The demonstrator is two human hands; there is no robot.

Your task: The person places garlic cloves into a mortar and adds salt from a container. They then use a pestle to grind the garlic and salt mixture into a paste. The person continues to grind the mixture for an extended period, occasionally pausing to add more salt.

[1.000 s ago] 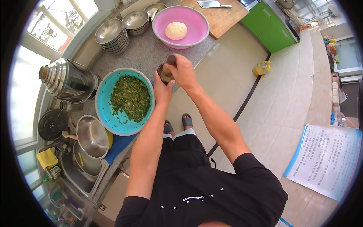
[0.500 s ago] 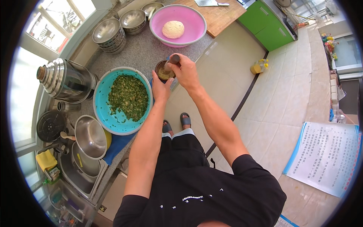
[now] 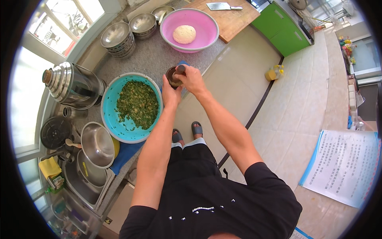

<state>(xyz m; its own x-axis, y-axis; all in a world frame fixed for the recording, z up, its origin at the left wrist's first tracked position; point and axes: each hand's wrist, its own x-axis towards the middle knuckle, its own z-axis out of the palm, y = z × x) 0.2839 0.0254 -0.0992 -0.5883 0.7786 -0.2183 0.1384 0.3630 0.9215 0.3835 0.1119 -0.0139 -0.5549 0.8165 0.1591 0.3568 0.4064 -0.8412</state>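
Near the counter's front edge, my left hand (image 3: 171, 95) is closed around the side of a small dark brown mortar (image 3: 170, 74). My right hand (image 3: 193, 80) grips a brown pestle (image 3: 181, 69), whose lower end is down inside the mortar. The mortar's dark inner wall shows, while most of its contents are hidden by my right hand. Just left of my left forearm stands a turquoise basin (image 3: 108, 119) holding a chopped green filling (image 3: 137, 101). Beyond my hands is a pink basin (image 3: 169, 24) with a ball of pale dough (image 3: 184, 34) in it.
Stacked metal bowls (image 3: 115, 36) stand by the window, near a large metal flask (image 3: 75, 85). A steel bowl (image 3: 96, 143) sits beside the sink (image 3: 77, 179). A cleaver (image 3: 219, 6) lies on a wooden board (image 3: 234, 22) at the back. An oil jug (image 3: 271, 74) stands on the floor.
The pestle has gone from leaning to standing more upright, its end deeper in the mortar. My right hand has come lower over the mortar's rim. The whole view has shifted slightly.
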